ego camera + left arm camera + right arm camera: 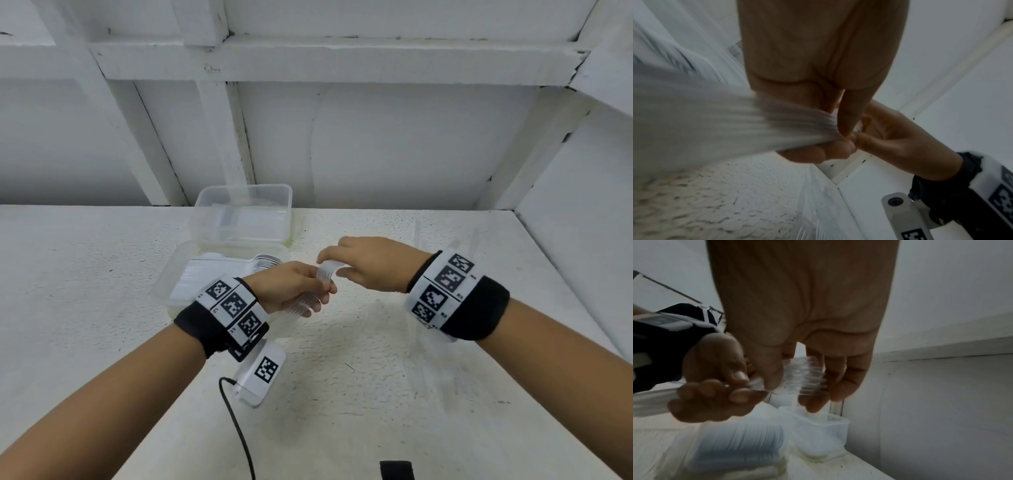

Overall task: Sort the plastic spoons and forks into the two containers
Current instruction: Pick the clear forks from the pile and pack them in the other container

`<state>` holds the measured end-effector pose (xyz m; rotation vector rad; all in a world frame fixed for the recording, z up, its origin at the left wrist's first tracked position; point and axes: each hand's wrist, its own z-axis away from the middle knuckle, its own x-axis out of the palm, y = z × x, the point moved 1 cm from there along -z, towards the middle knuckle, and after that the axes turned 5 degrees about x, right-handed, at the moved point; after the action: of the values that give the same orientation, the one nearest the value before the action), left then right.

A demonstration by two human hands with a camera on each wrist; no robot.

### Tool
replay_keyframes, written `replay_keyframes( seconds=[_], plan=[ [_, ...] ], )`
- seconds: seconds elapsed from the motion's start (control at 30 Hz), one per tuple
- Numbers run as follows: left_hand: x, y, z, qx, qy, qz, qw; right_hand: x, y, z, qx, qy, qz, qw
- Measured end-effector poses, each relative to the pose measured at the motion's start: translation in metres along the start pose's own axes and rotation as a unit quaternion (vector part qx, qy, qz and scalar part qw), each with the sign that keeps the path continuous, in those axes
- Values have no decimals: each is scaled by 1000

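Note:
Over the white table (pixel 342 394) I hold a bundle of clear plastic cutlery (pixel 323 279) between both hands. My left hand (pixel 318 296) grips its handle end, seen blurred in the left wrist view as a fanned bundle (pixel 715 116). My right hand (pixel 334 269) pinches the other end of the bundle (pixel 805 374) with thumb and fingers. Whether these are spoons or forks I cannot tell. The near clear container (pixel 178 274) holds a row of stacked white cutlery. Behind it the far clear container (pixel 243 195) holds some clear pieces.
Both containers stand at the table's back, left of my hands, against a white framed wall (pixel 376 144). A side wall (pixel 575 205) closes the right. A white tagged device (pixel 262 371) with a black cable hangs below my left wrist. Thin clear film (pixel 818 211) lies on the table.

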<state>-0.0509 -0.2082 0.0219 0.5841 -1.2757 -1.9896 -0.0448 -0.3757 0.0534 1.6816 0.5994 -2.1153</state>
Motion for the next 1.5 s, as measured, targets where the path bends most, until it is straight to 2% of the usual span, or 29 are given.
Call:
replay_keyframes(
  seconds=[0.1, 0.17, 0.33, 0.43, 0.53, 0.67, 0.73, 0.8, 1.03, 1.13, 1.2, 1.3, 1.43, 1.5],
  plan=[
    [-5, 2, 3, -16, 10, -73, 997, 6, 0, -4, 1, 21, -4, 1000],
    [-11, 3, 6, -23, 19, -177, 984, 9, 4, -6, 18, 44, -30, 998],
    [-28, 9, 15, -6, 57, -382, 922, 12, 3, -9, 39, 68, -67, 995],
    [-33, 16, 17, 19, 106, -488, 866, 11, -7, -12, 36, 96, -37, 994],
    [-41, 19, 18, 39, 159, -519, 839, 7, -14, -20, 15, 137, 8, 990],
    [-55, 20, 21, 36, 181, -538, 823, 1, -22, -30, -44, 147, 100, 983],
    [-63, 21, 20, 38, 178, -543, 820, -2, -28, -37, -62, 138, 97, 984],
    [-71, 21, 19, 38, 168, -541, 823, -6, -33, -46, -49, 112, 78, 989],
    [-123, 28, 21, 30, 143, -505, 851, -16, -33, -91, -47, 59, 13, 997],
    [-162, 38, 25, 53, 199, -422, 883, -20, -20, -121, -37, 61, -6, 997],
    [-195, 40, 23, 55, 271, -382, 882, -23, -10, -144, -12, 45, -24, 999],
    [-240, 35, 12, 7, 338, -343, 876, -24, 2, -179, 11, 33, -61, 998],
    [-263, 17, -5, -108, 306, -292, 900, -19, 3, -217, 13, 6, -66, 998],
    [-267, 10, -11, -134, 291, -278, 906, -13, -4, -229, 5, -18, -62, 998]
  ],
)
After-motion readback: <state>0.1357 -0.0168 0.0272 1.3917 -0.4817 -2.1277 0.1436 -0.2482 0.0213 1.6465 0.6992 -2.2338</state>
